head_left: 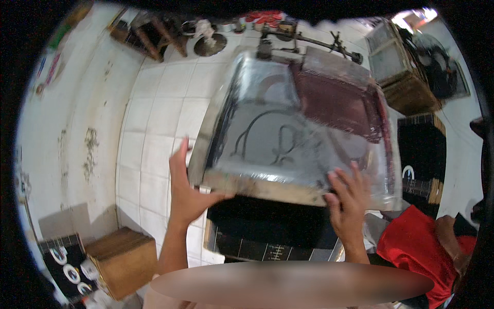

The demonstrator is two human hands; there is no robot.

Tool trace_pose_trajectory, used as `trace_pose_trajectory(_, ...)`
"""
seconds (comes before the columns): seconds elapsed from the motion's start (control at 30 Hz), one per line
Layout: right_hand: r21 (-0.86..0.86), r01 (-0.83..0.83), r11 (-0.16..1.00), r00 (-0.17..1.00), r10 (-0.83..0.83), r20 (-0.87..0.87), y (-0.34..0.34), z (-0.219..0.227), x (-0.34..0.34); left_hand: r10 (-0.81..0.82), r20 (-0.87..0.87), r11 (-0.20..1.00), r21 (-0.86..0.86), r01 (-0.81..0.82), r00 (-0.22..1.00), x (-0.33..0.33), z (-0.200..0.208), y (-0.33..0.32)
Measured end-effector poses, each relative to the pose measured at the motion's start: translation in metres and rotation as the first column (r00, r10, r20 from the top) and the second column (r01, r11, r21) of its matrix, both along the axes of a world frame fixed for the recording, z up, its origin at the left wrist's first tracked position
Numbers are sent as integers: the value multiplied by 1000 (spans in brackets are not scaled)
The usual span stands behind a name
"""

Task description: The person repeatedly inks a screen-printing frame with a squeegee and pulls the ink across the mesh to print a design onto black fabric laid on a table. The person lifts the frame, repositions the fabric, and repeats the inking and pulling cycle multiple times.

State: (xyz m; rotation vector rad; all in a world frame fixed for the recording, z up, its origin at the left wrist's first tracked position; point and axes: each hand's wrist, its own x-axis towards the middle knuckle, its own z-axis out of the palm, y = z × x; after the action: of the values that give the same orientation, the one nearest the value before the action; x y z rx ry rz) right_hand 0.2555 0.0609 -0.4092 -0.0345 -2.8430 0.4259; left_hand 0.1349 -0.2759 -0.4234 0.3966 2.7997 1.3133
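A screen printing frame (267, 190) fills the middle, slanting over a black sheet (272, 219). Its mesh is grey with faint curved line shapes, and dark red ink (334, 100) covers its far right part. My left hand (188, 188) is at the frame's near left corner, thumb along the near rail and fingers stretched up beside the left rail. Over the near rail toward the right, my right hand (350, 206) has its fingers on the mesh side and its thumb at the rail's front. Slight blur softens the fingertips.
Behind the frame runs a metal hinge bar (319, 41). A brown box (123, 262) is at lower left, near a printed black sheet (67, 270). More black sheets (422, 149) lie at right, beside red cloth (417, 252). A fan (435, 59) stands far right; pots (262, 20) are at the back.
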Motion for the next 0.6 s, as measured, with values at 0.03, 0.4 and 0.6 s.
trace_pose_trajectory(0.03, 92, 37, 995, 993, -27, -112, -5, 12, 11, 8, -69, 997, 74, -3, 998, -1, 14, -1)
trace_pose_trajectory(0.4, 107, 135, 985, 922, -86, -378, 169, 145, -132, 41, -418, 950, 299, 95, 908, -102, -167, -53)
trace_pose_trajectory(0.6, 25, 292, 956, 896, -265, -356, 188, 160, -166, 172, 751, 952, -292, 87, 637, 75, -470, -134)
